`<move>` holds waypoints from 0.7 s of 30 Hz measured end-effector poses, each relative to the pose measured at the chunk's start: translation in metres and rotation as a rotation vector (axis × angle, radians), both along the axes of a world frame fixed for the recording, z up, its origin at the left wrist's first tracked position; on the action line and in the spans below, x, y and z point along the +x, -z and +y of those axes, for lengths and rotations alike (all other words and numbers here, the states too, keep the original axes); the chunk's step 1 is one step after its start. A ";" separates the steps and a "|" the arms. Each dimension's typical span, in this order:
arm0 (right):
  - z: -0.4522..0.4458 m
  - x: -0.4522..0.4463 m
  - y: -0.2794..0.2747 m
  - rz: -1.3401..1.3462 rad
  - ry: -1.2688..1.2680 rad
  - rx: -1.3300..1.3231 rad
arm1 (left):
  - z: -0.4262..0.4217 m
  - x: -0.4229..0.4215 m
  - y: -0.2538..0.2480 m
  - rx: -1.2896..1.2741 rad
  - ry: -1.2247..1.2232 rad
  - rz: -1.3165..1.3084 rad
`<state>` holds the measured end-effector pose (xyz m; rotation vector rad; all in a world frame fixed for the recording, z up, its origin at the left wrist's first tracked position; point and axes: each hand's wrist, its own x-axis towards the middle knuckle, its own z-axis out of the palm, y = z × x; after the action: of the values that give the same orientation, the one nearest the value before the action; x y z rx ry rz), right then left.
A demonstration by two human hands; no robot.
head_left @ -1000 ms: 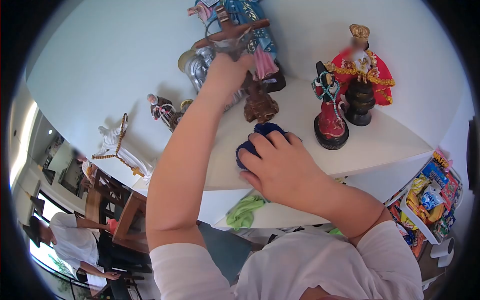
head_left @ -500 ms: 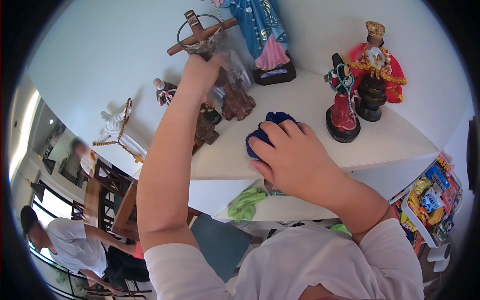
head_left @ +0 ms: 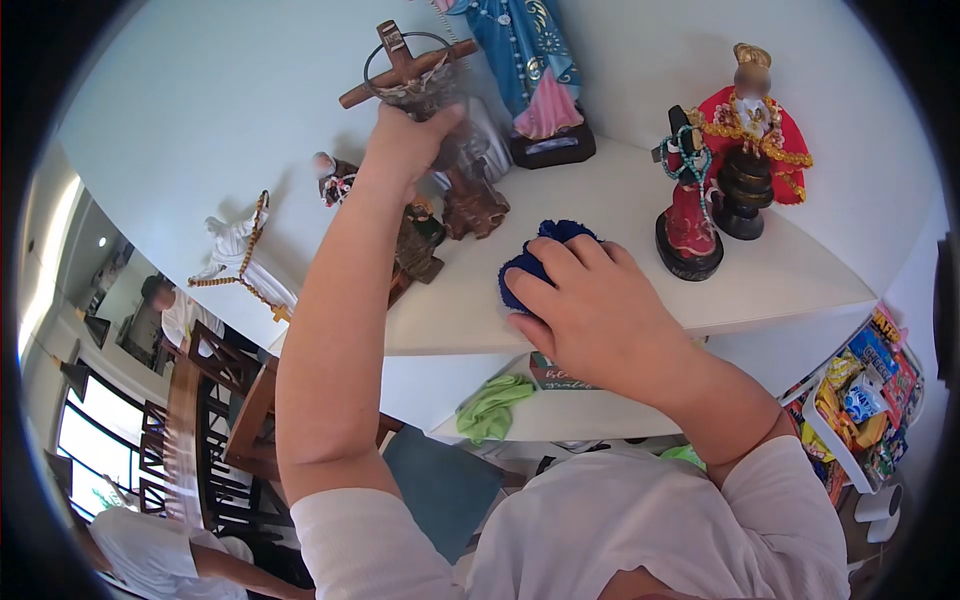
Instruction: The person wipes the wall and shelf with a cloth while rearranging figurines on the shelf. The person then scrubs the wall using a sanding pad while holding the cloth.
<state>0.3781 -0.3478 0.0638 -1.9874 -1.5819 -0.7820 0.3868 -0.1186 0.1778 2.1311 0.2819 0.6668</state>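
My left hand (head_left: 413, 143) grips the brown crucifix statue (head_left: 472, 200) by its upper part, below the crossbar, with its base at the shelf. My right hand (head_left: 585, 300) presses a dark blue cloth (head_left: 545, 262) on the white shelf (head_left: 630, 240), fingers bent over it. Behind the crucifix stands a blue and pink robed statue (head_left: 545, 100). Small dark figures (head_left: 420, 240) sit beside my left forearm, which partly hides them. Right of the cloth stand a red figure (head_left: 690, 225) with turquoise beads and a crowned figure (head_left: 745, 185) in a red cape.
A white statue (head_left: 237, 250) with a wooden rosary stands at the shelf's left. A green cloth (head_left: 493, 408) lies on the lower shelf. Snack packets (head_left: 865, 400) fill a rack at right. Two people in white shirts are at left, near a wooden table (head_left: 183, 430).
My left hand has moved the crucifix left, away from in front of the blue statue. My right hand and cloth have shifted slightly right. The people at left have moved.
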 end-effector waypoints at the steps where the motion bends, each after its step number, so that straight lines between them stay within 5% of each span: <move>1: 0.000 -0.001 -0.001 0.000 0.004 -0.006 | 0.001 0.001 0.001 0.019 -0.089 -0.015; 3: 0.000 -0.001 -0.001 0.001 0.015 -0.017 | 0.004 0.009 0.007 0.058 -0.264 -0.045; 15: -0.001 0.000 0.003 -0.005 -0.015 0.048 | -0.047 -0.015 0.020 -0.366 -0.002 -0.368; 21: 0.000 0.002 0.006 -0.031 -0.033 0.089 | -0.054 -0.025 0.028 -0.303 0.072 -0.376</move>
<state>0.3801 -0.3479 0.0574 -1.8900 -1.5659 -0.8594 0.3619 -0.1726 0.1499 1.6823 0.0914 0.9033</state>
